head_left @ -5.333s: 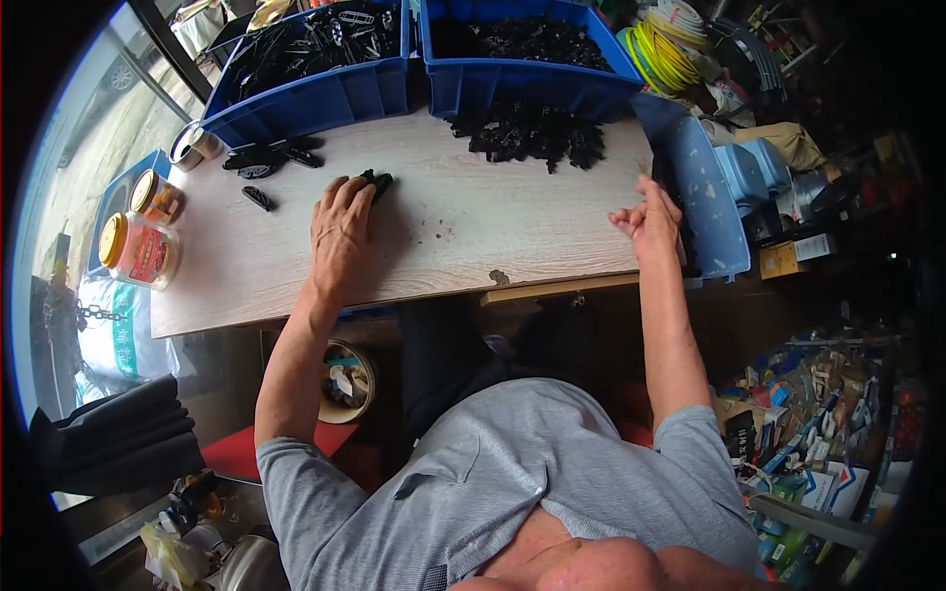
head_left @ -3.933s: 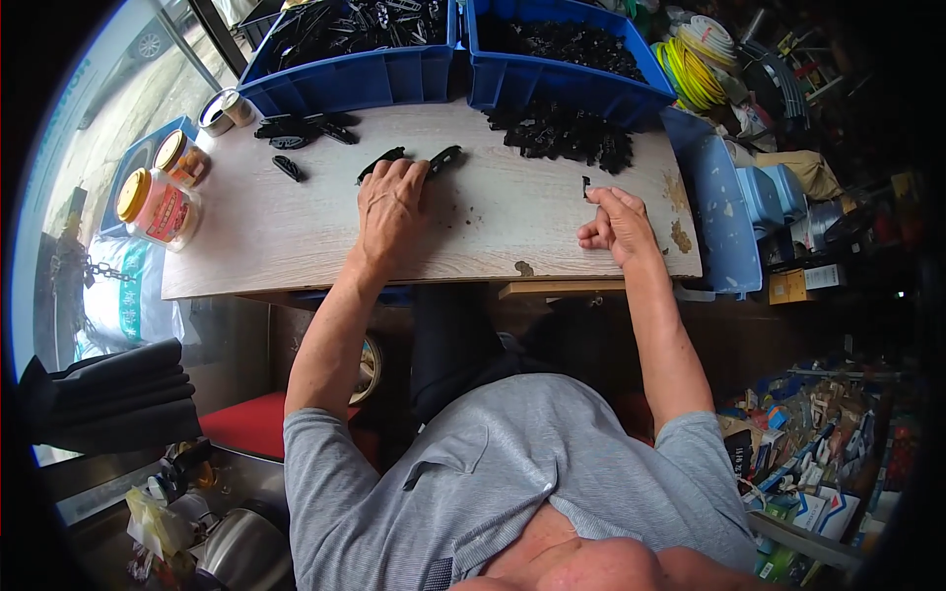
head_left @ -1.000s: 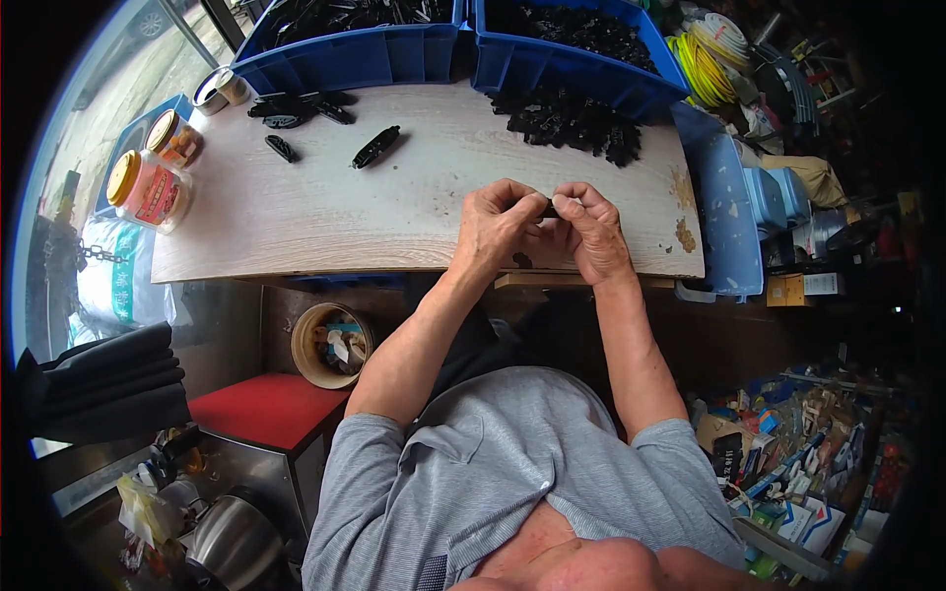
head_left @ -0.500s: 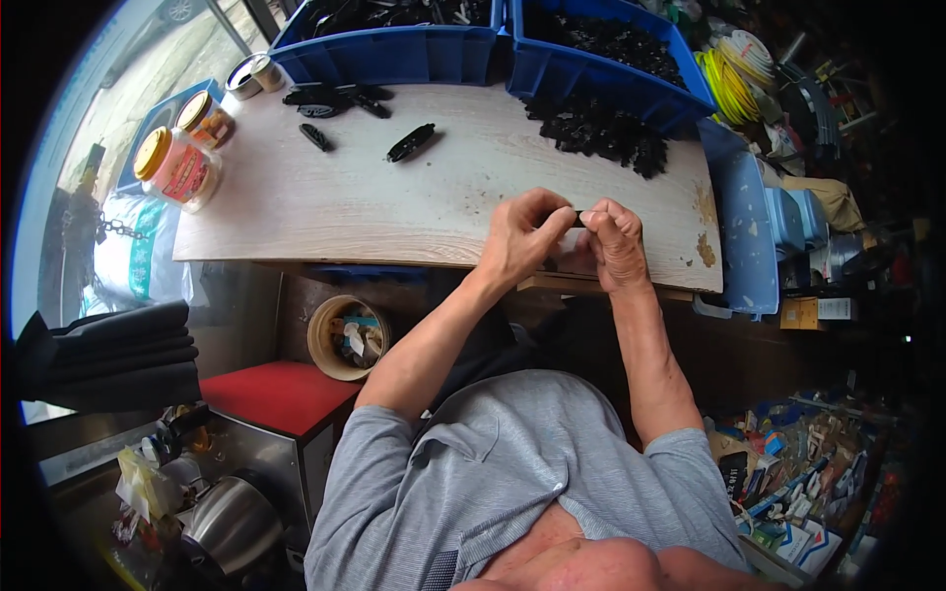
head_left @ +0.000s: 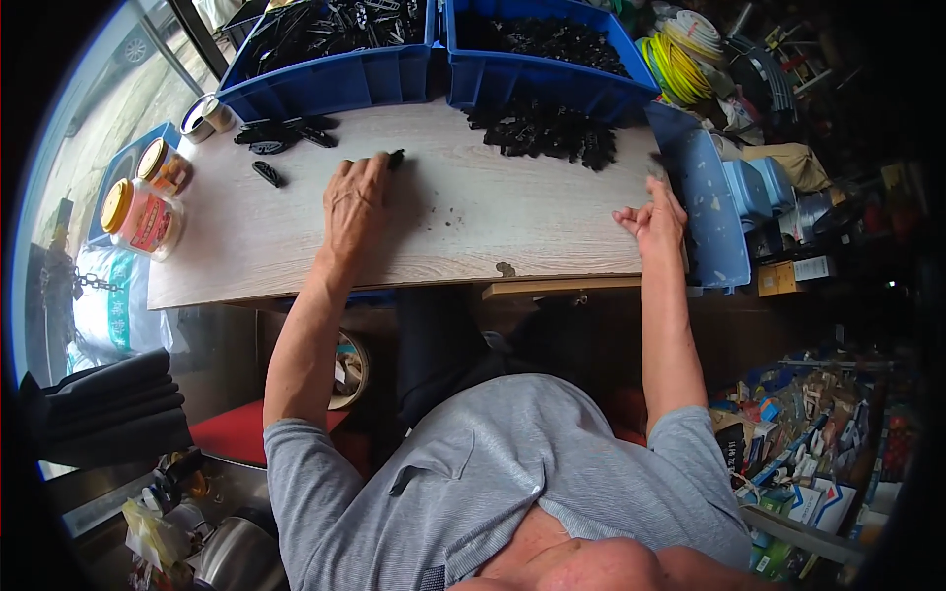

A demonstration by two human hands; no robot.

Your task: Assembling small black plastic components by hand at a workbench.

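Observation:
My left hand reaches over the middle-left of the table, its fingers curled down round a black plastic part. Only one end of that black plastic part shows beside the fingertips; the rest is hidden under the hand. By the table's right edge, my right hand is raised beside the light-blue bin, thumb apart from the fingers. Its fingertips are blurred, and I make out no part in it. Left of my left hand lie a single oval black part and a small group of black parts.
Two blue crates of black parts stand along the table's back. A heap of small black pieces lies before the right one. Lidded jars and tins stand at the left. A round waste bin sits below the table.
My hands have come apart from their pinch on a small black part. The left has moved to the long black part on the table, the right to the table's right edge. The view has shifted.

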